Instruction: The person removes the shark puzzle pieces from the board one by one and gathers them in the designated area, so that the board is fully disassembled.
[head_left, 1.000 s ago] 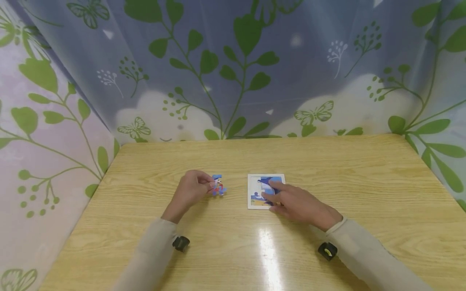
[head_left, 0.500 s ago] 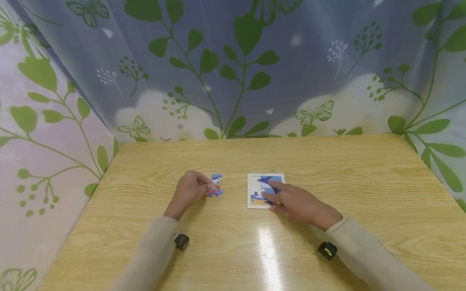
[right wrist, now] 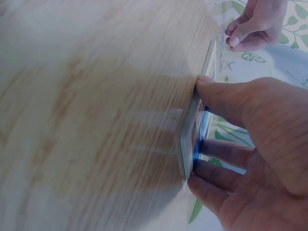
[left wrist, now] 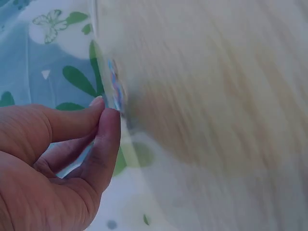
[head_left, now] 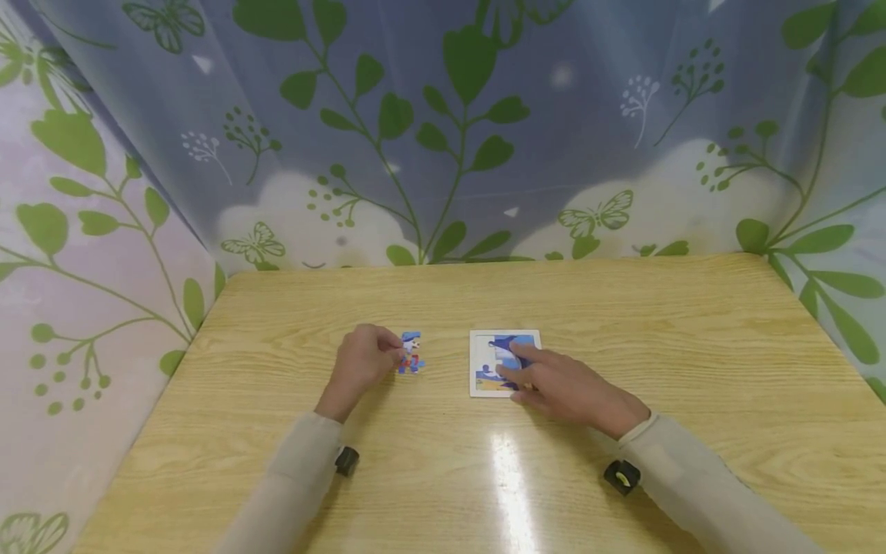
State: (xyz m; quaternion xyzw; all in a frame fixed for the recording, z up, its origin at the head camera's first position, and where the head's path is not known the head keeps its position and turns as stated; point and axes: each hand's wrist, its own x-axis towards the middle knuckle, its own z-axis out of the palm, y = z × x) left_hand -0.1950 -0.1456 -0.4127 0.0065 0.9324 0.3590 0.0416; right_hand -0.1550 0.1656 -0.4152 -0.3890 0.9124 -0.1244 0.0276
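On tabletop [head_left: 623, 323]: left hand [head_left: 360, 365] pinching puzzle piece [head_left: 411, 353], barely shifted since a second ago; right hand [head_left: 564, 385], fingers straight, still pressing tray [head_left: 481, 346]. Placement pending.

Blue-and-red puzzle piece [head_left: 411, 352], white-bordered blue puzzle board [head_left: 495, 362], pale wood-grain table [head_left: 623, 323].

A pale wooden worktop [head_left: 623, 323] with a bright glare streak stands before blue curtains [head_left: 554, 131] printed with green leaves and butterflies.
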